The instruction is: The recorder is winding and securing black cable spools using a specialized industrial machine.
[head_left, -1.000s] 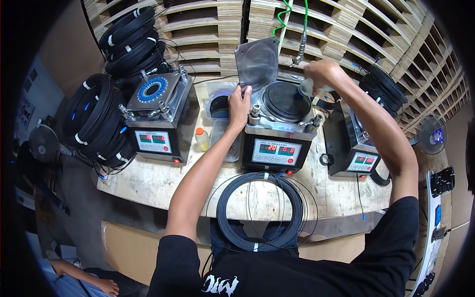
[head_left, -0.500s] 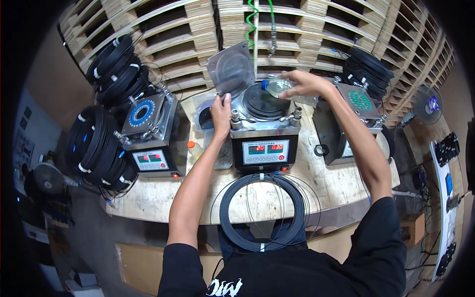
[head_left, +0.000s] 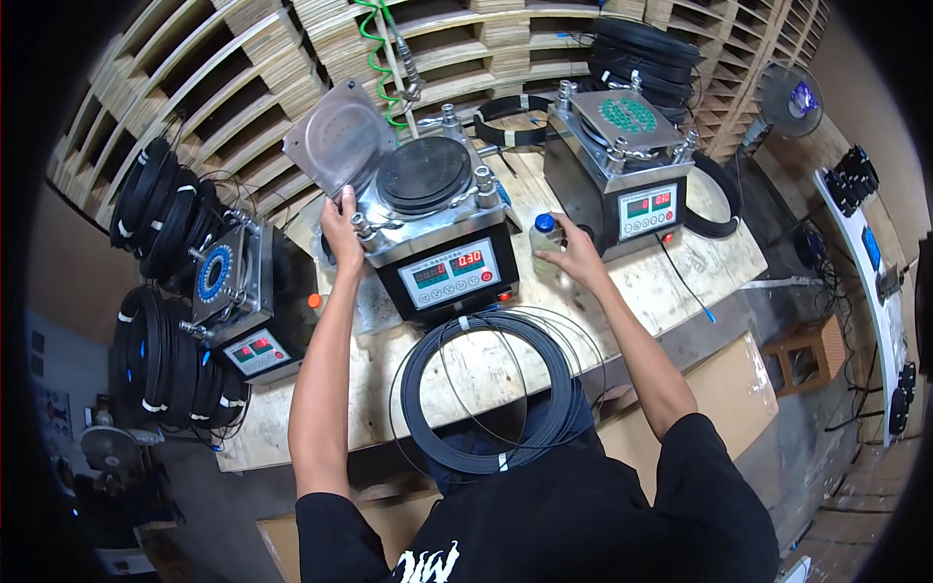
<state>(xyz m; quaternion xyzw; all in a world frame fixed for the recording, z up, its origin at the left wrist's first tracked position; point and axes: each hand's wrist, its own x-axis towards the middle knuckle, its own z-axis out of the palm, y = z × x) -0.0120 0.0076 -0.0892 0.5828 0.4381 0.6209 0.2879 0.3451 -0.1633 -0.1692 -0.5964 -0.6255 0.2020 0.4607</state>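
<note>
My left hand (head_left: pixel 342 231) is closed on the lower corner of a square metal plate (head_left: pixel 335 136). The plate is tilted up at the left side of the middle machine (head_left: pixel 449 282). That machine has a round black disc (head_left: pixel 424 173) on top, metal corner posts and a front panel with lit red digits. To its right, my right hand (head_left: pixel 575 255) grips a clear plastic bottle (head_left: pixel 544 243) with a blue cap. The bottle is upright at the tabletop; whether its base touches the wood cannot be told. A coil of black cable (head_left: pixel 418 408) lies at the table's front edge, against my lap.
Similar machines stand left (head_left: pixel 231 291) and right (head_left: pixel 622 165), carrying plates with blue and green parts. Black cable coils (head_left: pixel 160 360) are stacked at the left, others at the back right. An orange-capped bottle (head_left: pixel 315 302) sits by my left forearm. Behind are wooden pallets (head_left: pixel 447 44).
My right hand has brought the bottle from above the black disc down to the table on the right, turning it upright. My left hand still holds the plate. The view has swung right.
</note>
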